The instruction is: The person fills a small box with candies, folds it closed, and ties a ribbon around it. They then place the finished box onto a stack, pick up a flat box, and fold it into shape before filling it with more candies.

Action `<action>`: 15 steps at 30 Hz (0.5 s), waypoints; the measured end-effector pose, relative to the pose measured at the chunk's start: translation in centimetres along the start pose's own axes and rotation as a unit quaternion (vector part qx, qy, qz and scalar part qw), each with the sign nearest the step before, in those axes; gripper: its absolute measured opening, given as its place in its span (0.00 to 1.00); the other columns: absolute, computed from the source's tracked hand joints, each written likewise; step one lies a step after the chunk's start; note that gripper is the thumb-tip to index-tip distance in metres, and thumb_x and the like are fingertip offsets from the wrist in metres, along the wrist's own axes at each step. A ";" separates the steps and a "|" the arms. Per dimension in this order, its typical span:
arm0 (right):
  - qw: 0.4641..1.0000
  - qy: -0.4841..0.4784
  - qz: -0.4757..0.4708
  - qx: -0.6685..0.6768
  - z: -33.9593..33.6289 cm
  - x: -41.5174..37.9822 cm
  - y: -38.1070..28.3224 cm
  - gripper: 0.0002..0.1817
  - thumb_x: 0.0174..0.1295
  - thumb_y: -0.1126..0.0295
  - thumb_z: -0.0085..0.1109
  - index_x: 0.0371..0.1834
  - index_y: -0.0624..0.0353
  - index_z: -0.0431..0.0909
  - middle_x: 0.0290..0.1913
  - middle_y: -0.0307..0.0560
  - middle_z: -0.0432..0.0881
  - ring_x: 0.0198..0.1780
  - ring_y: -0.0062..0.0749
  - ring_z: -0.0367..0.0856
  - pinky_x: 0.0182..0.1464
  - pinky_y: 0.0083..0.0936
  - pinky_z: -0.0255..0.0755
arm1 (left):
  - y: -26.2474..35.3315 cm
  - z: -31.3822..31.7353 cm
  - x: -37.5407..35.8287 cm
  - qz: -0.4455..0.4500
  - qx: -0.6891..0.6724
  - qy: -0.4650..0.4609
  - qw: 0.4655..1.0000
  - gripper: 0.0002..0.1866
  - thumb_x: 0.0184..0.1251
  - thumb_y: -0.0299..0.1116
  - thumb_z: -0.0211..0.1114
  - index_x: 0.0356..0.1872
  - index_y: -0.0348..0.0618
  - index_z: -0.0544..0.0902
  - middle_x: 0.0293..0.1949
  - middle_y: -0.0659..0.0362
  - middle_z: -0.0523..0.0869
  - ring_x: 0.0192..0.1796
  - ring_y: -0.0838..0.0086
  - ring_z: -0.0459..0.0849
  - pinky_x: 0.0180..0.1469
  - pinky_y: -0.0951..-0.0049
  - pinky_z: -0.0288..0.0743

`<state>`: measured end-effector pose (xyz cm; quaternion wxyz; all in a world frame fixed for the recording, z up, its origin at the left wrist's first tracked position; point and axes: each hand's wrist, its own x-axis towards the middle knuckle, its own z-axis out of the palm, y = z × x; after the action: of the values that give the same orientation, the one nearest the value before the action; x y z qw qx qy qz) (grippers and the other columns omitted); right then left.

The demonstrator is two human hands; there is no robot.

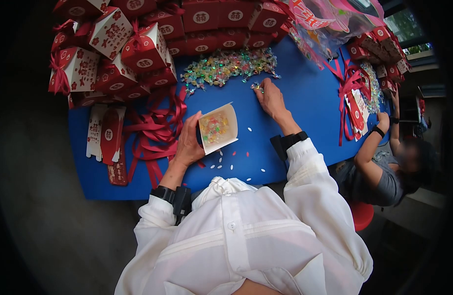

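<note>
While left hand grips the open favor box, tilted and part-filled with candy, right hand is fingers-down, pinching at wrapped candies on the edge of the candy pile. Looks like filling step. Next: carry the pinch back to the box, near and left of that hand.

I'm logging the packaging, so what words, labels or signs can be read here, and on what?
"囍" in a round white label: on the red gift boxes stacked along the table's far edge.
White lettering on the red bag: too distorted to read.
Print on the flat unfolded boxes: too small to read.
The open box in the left hand: no text visible.
</note>
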<state>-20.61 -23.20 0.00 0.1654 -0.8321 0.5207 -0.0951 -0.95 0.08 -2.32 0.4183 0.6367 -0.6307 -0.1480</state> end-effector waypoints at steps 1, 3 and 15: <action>0.997 -0.029 0.000 0.068 -0.5 -0.5 -0.5 0.17 0.61 0.63 0.61 0.47 0.60 0.69 0.37 0.58 0.79 0.40 0.56 0.81 0.41 0.43 0.74 | 0.3 -0.2 0.1 -0.001 0.003 0.001 1.000 0.65 0.28 0.48 0.85 0.70 0.45 0.50 0.64 0.45 0.66 0.63 0.47 0.69 0.64 0.54 0.67; 0.989 -0.060 0.000 0.135 -2.6 -1.8 -2.6 0.16 0.61 0.64 0.62 0.46 0.61 0.70 0.34 0.56 0.80 0.38 0.53 0.81 0.38 0.41 0.74 | 0.5 -0.2 0.1 -0.004 0.006 0.001 1.000 0.66 0.27 0.48 0.85 0.70 0.45 0.50 0.65 0.45 0.65 0.64 0.47 0.68 0.65 0.54 0.66; 0.916 -0.137 -0.296 0.233 -9.1 -7.0 -12.2 0.21 0.51 0.67 0.71 0.48 0.59 0.77 0.38 0.46 0.75 0.37 0.33 0.79 0.39 0.29 0.75 | -0.7 -0.1 -0.2 -0.083 -0.090 -0.059 0.991 0.70 0.21 0.49 0.86 0.71 0.43 0.51 0.64 0.51 0.67 0.65 0.52 0.68 0.65 0.56 0.64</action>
<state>-16.52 -13.55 13.11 0.3885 -0.8910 0.1863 -0.1429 -0.42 0.15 -2.88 0.4223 0.6367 -0.5835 -0.2753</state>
